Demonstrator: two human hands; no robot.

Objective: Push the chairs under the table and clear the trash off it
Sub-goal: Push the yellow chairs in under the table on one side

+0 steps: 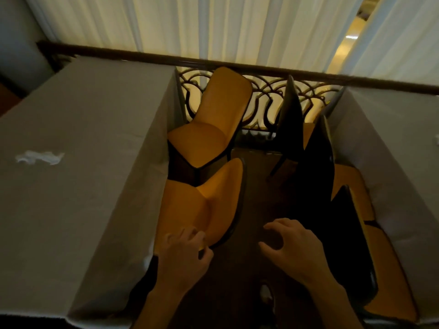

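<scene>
Orange vinyl covers the near chair [204,210], which stands at the left table's edge with its seat partly tucked beneath the hanging cloth and its backrest angled out into the aisle. The left hand [184,252] has its fingers curled onto the lower rim of that backrest, gripping it. The right hand [294,245] hovers over the dark floor [259,193] between the rows, fingers spread and bent, holding nothing.

Just beyond the near chair stands a 2nd orange chair [213,129], its seat also close against the left table [78,143] and its back leaning toward the railing. On that table's grey cloth lies a crumpled white tissue [39,158], well apart from the chairs, near the left side of the view.

Across the aisle, 3 more chairs show their dark backs [318,167] and slivers of orange seat, lined along the right table [392,150], which carries the same grey cloth. A small white scrap [436,140] sits at that table's far right edge, too cut off to identify.

Behind everything runs a dark wooden railing [261,67] with scrolled metalwork, backed by pale curtains [213,24].
</scene>
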